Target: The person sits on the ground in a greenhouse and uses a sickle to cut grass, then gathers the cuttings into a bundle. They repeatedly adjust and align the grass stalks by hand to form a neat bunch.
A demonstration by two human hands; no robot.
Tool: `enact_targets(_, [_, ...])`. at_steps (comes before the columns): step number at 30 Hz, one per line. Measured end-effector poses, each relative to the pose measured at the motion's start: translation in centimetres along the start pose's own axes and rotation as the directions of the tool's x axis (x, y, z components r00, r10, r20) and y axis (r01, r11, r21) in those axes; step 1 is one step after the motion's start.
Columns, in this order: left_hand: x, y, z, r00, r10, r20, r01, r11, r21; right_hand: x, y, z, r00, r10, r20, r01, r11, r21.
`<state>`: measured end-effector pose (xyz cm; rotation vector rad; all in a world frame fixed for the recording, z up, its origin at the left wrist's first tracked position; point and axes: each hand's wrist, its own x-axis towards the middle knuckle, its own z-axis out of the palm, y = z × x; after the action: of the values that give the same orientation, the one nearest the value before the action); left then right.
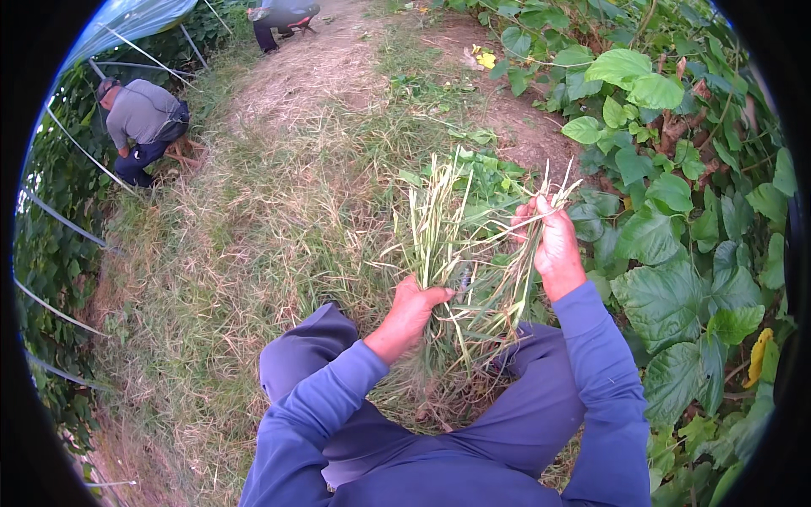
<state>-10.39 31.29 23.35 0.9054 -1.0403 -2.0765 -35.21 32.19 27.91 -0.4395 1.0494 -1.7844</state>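
My left hand [409, 311] is closed round a bundle of long grass stalks [432, 221], pale and cut-looking at the upper ends, with green blades hanging below. To its right and a little higher, my right hand [553, 241] pinches a smaller bunch of grass [525, 279], whose thin ends poke up past the fingers and whose blades droop toward the left bundle. Loose strands cross between the two bunches. Something small and dark shows beside my left thumb, too unclear to name. Both hands are above the ground in front of my bent knees.
Dry and green grass [228, 262] covers the ground on the left. Broad-leaved vines [667, 279] crowd close on my right. A person [148, 122] sits low at the upper left beside metal poles [72, 224] and blue sheeting [127, 25]. Another person [283, 19] crouches farther along the dirt path [312, 63].
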Motion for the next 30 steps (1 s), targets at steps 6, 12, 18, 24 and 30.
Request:
enact_targets(6, [0.4,-0.3,-0.1,0.998,0.043,-0.051,-0.044,0.999,-0.031,0.3,0.0,-0.2,1.000,0.002,0.010,-0.002,1.000,-0.006])
enact_targets(12, [-0.2,-0.6,-0.8,0.998,-0.058,-0.025,0.057,0.998,-0.023,0.2,1.1,-0.2,0.999,0.005,0.033,-0.001,0.995,-0.101])
enact_targets(18, [-0.5,0.1,-0.5,0.999,-0.007,-0.054,0.008,1.000,0.016,0.8,1.3,-1.7,1.000,0.021,-0.003,-0.021,0.994,-0.103])
enact_targets(24, [-0.1,-0.5,-1.3,0.998,0.012,-0.058,-0.011,1.000,0.016,1.2,2.0,-1.7,0.998,0.059,0.019,-0.056,0.987,-0.153])
enact_targets(30, [0.0,-0.1,-0.9,0.997,0.047,-0.057,-0.050,0.998,-0.041,1.2,2.3,-1.9,0.994,0.083,0.065,-0.077,0.993,-0.085])
